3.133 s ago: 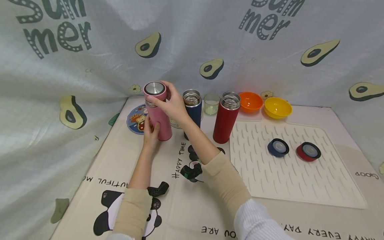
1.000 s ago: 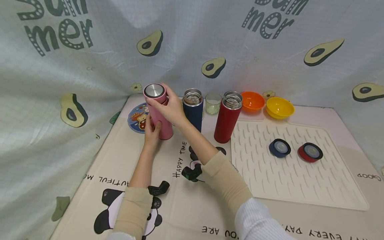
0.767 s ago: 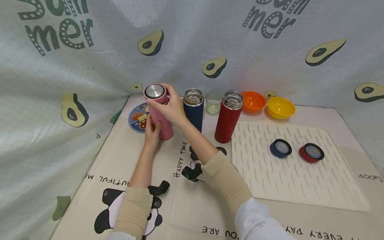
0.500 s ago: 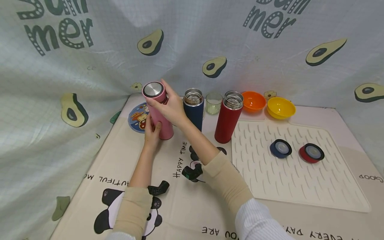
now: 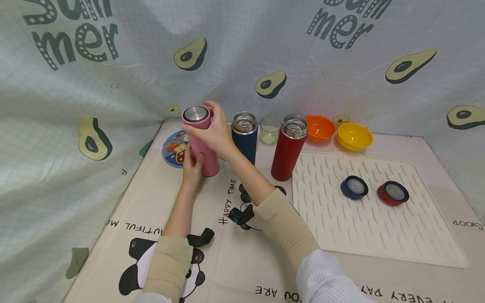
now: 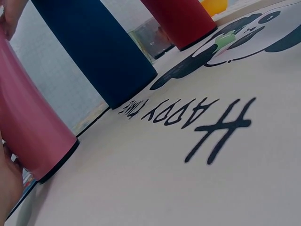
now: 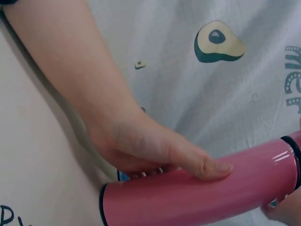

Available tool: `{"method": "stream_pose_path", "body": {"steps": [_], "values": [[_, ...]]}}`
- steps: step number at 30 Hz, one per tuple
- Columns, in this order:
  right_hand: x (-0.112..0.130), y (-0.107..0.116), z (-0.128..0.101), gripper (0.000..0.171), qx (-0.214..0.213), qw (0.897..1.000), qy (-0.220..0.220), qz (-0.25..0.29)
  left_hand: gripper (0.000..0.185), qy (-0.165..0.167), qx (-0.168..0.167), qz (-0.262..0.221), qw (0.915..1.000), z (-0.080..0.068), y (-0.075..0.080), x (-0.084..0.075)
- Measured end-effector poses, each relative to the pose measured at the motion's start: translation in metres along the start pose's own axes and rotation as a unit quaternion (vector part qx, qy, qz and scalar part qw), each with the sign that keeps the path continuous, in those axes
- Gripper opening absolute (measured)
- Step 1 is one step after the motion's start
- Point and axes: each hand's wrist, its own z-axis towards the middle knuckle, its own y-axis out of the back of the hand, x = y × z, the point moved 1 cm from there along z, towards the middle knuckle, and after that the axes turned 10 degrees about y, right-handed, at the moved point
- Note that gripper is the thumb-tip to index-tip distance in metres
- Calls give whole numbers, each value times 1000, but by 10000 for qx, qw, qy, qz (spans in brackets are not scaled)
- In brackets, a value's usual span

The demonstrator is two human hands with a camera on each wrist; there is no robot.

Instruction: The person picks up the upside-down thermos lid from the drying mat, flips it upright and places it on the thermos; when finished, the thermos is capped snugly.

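Observation:
A pink thermos (image 5: 204, 158) stands upright at the left of the table, its steel-topped lid (image 5: 196, 113) on its mouth. My left hand (image 5: 191, 168) holds the lower body from the left side, with the thumb along the front; the right wrist view shows this hand (image 7: 155, 148) on the pink wall. My right hand (image 5: 217, 132) grips around the lid, thumb in front and fingers behind, partly out of sight. To the right stand an uncapped blue thermos (image 5: 244, 145) and an uncapped red thermos (image 5: 287, 155).
A blue lid (image 5: 354, 187) and a red lid (image 5: 393, 193) lie on a white ridged mat (image 5: 379, 231). Behind are a drinking glass (image 5: 270, 131), an orange bowl (image 5: 320, 128) and a yellow bowl (image 5: 354, 136). A round blue coaster (image 5: 174, 149) lies behind my left hand.
The pink lid has come down over the steel neck that showed about three seconds ago, and sits straighter than half a second ago. My right fingers have shifted around it; my left hand stays put.

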Motion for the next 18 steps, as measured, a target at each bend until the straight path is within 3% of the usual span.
{"method": "stream_pose_path", "body": {"steps": [6,12,18], "values": [[3,2,-1,70,232,9980,19,590,90,84,53,37,9999,1,-1,-2],[5,-1,1,76,46,9999,60,112,87,60,32,76,9999,0,-1,-3],[5,-1,-2,71,222,9979,-207,569,83,122,9,130,9998,-3,0,-4]]}}
